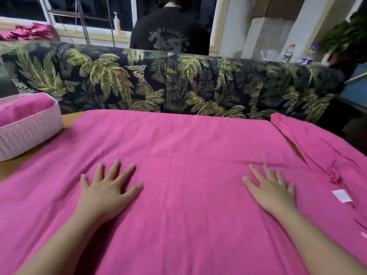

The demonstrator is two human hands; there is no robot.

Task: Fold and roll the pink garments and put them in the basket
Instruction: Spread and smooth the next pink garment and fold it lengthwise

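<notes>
A large pink garment (188, 139) lies spread flat over the wooden table (69, 118), covering most of it. A sleeve (317, 143) hangs off to the right, with a white label (342, 195) showing near it. My left hand (107, 191) rests flat on the cloth, fingers spread. My right hand (272, 191) also lies flat on the cloth, fingers straight. At the far left stands a pale pink woven basket (27, 130) with pink fabric (21, 110) inside it.
Behind the table runs a sofa back in a dark palm-leaf print (168, 82). A person in a black shirt (168, 30) stands beyond it, facing away. More pink cloth (31, 32) is piled far left. Bottles (288, 53) stand at the right.
</notes>
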